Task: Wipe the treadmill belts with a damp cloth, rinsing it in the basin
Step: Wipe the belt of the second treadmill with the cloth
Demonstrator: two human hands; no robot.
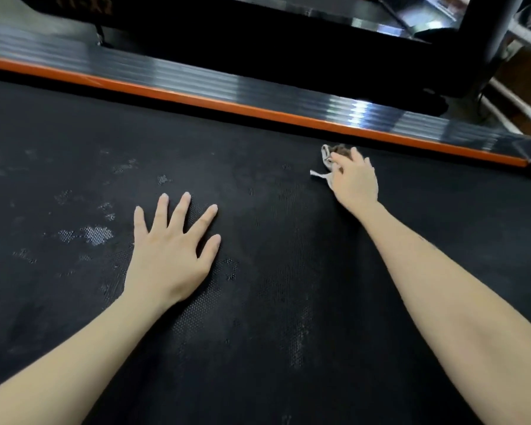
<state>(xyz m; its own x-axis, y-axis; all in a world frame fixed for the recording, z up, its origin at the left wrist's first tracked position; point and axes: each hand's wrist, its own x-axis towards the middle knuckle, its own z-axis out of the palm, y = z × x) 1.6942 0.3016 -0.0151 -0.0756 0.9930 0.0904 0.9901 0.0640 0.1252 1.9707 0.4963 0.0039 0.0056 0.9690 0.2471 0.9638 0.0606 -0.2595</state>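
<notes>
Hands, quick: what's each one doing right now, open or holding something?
Left hand: open, spread flat on the black textured treadmill belt.
Right hand: closed on the small crumpled grey-brown cloth, against the belt.

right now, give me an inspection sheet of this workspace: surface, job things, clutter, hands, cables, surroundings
surface: black belt, textured, pale smudges on its left part
job's things: cloth bunched on the belt near the rail; basin not in view
clutter: nothing seen
hands: left hand flat on the belt, fingers spread; right hand grips the cloth
cables: nothing seen
surroundings: ribbed rail with an orange edge along the far side of the belt; black post at upper right
</notes>
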